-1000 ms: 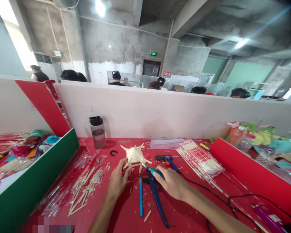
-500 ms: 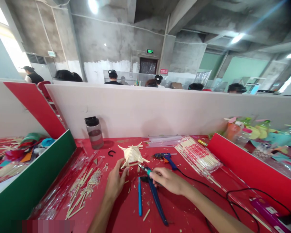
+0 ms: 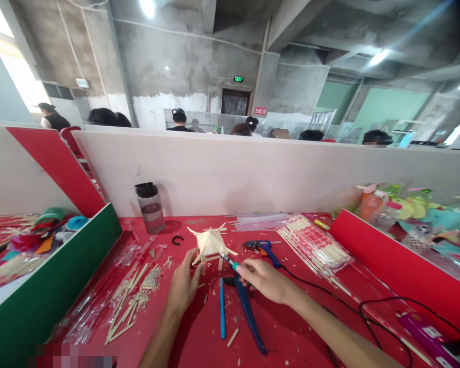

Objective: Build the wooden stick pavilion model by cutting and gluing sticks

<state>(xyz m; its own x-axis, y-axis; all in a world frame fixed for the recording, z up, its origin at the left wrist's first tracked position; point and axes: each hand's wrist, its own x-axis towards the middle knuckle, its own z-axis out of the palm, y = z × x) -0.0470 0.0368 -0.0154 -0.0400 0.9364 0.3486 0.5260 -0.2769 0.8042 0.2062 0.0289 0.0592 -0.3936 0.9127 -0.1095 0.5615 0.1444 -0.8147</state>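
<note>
A small pavilion-like model (image 3: 210, 242) of pale wooden sticks, with a pointed roof and upturned corners, stands on the red tabletop. My left hand (image 3: 184, 281) grips its left side, with the thumb near a front post. In my right hand (image 3: 266, 280) is a slim craft knife (image 3: 229, 261) with a green collar. Its metal tip reaches the roof's front edge; whether it touches cannot be made out. Below lie a light-blue rod (image 3: 223, 309) and a dark-blue-handled tool (image 3: 250, 317), its head partly covered by my right hand.
A blue glue gun (image 3: 267, 251) lies behind my right hand, its black cord running right to a purple power strip (image 3: 425, 332). Packed sticks (image 3: 318, 240) are at right, a water bottle (image 3: 150, 209) at back left. Offcuts (image 3: 132, 306) litter the left. Low partitions (image 3: 253, 174) enclose the table.
The knife's tip has risen from beside the model's posts to the roof's front edge. My left hand keeps its hold on the model. The whole view has shifted slightly.
</note>
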